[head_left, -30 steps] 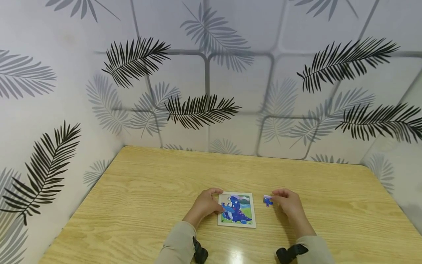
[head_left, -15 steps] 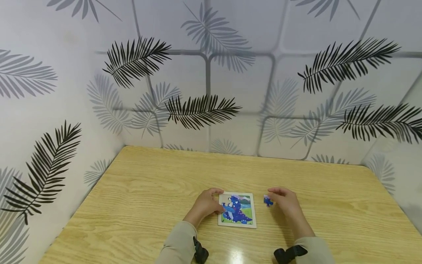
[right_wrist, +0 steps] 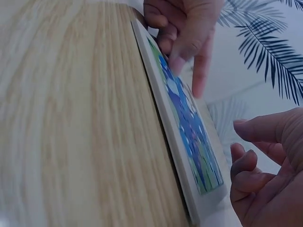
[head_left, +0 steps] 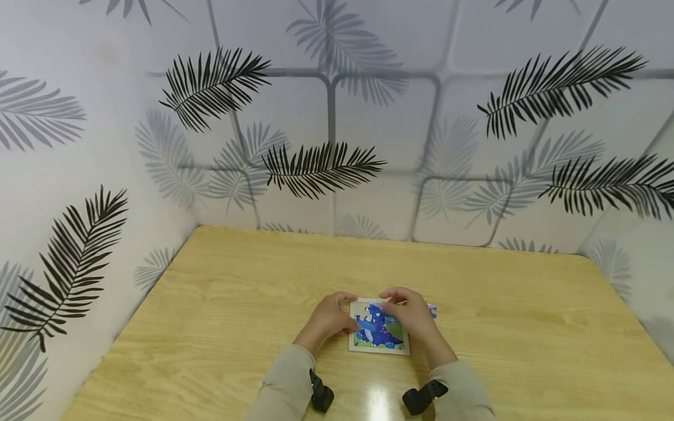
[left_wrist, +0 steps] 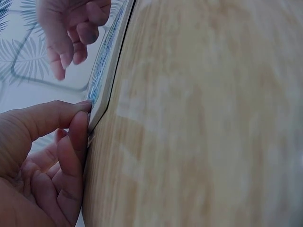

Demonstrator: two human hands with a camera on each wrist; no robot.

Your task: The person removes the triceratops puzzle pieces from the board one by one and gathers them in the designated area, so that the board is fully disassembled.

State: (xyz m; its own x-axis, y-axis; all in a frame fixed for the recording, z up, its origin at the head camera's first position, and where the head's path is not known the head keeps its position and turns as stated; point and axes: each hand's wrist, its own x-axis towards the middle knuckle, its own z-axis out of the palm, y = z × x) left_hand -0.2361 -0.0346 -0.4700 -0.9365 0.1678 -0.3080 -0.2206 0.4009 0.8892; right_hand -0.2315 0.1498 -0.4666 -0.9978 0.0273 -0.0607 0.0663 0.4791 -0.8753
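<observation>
A small framed jigsaw puzzle (head_left: 380, 342) with a blue dinosaur picture lies flat on the wooden table. Bare beige backing shows at its upper left. My left hand (head_left: 327, 318) grips the puzzle's left edge, and in the left wrist view the thumb and index finger pinch a corner of the pale frame (left_wrist: 107, 92). Over the puzzle's upper right is my right hand (head_left: 413, 313), thumb and index finger apart, nothing between them, as the right wrist view shows. A loose blue and purple puzzle piece (head_left: 433, 310) lies just beyond it, partly hidden by that hand.
The wooden table (head_left: 253, 275) reaches back to a wall (head_left: 379, 128) with a printed leaf pattern. Each sleeved forearm wears a black wrist camera, one on the left (head_left: 322, 396) and one on the right (head_left: 421, 399).
My right hand has let go of the loose puzzle piece and moved left over the puzzle. The left hand stays at the puzzle's left edge. The head view has tilted slightly down.
</observation>
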